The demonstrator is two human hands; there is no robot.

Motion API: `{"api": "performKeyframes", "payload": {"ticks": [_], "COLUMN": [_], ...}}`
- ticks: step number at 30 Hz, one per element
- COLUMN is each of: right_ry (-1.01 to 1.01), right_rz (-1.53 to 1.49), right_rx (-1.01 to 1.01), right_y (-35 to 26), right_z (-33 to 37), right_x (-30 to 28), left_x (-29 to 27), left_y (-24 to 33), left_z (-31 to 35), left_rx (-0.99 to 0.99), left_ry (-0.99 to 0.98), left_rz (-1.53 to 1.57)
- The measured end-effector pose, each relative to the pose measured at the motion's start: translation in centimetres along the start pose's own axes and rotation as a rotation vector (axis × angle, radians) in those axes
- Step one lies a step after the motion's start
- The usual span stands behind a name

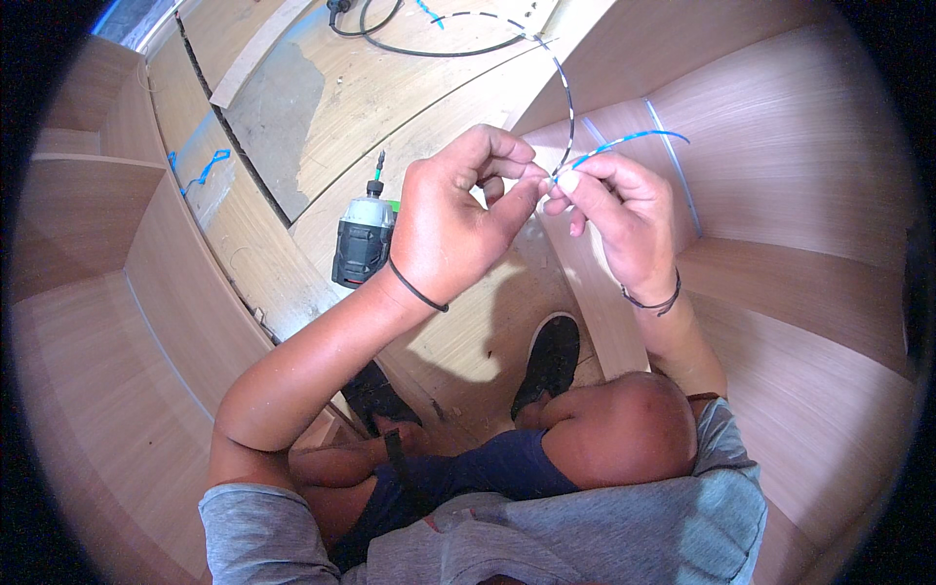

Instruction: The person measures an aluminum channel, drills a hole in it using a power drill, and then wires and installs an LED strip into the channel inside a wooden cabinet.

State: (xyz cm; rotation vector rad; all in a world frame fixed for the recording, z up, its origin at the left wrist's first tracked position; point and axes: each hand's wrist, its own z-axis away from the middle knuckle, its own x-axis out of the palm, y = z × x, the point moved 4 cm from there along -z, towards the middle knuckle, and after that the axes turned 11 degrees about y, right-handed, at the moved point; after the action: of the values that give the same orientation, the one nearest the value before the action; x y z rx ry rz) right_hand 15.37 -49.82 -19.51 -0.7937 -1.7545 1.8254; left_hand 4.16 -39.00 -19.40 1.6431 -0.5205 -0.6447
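Observation:
In front of me both hands meet fingertip to fingertip around the ends of two thin wires. My left hand (458, 214) is closed in a pinch at the lower end of a black-and-white striped wire (569, 97), which arcs up and away over the floor. My right hand (629, 210) pinches a blue wire (643, 135), whose free end curves out to the right above the hand. The fingertips hide the exact spot where the wires meet, so I cannot tell whether they are joined or twisted together.
A cordless driver (363, 239) with a bit stands left of my left wrist. Beyond lies a black cable (429, 51) with a plug. Wood-grain panels (790, 127) rise at the right, others (146, 244) at the left. A blue cord piece (207, 168) lies far left. My shoes (548, 361) rest below.

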Motion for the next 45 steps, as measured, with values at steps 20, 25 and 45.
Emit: {"api": "performKeyframes", "payload": {"ticks": [20,25,45], "right_ry": [0.056,0.078,0.080], "right_rz": [0.045,0.109,0.086], "right_rx": [-0.053,-0.101,-0.075], "right_y": [-0.63,-0.39,-0.18], "right_z": [0.76,0.88,0.69], "right_x": [0.63,0.62,0.20], "left_x": [0.18,0.14,0.18], "left_y": [0.07,0.25,0.33], "left_z": [0.40,0.51,0.23], "left_rx": [-0.012,0.022,0.061], "left_ry": [0.063,0.103,0.087], "left_rz": [0.015,-0.024,-0.006]}}
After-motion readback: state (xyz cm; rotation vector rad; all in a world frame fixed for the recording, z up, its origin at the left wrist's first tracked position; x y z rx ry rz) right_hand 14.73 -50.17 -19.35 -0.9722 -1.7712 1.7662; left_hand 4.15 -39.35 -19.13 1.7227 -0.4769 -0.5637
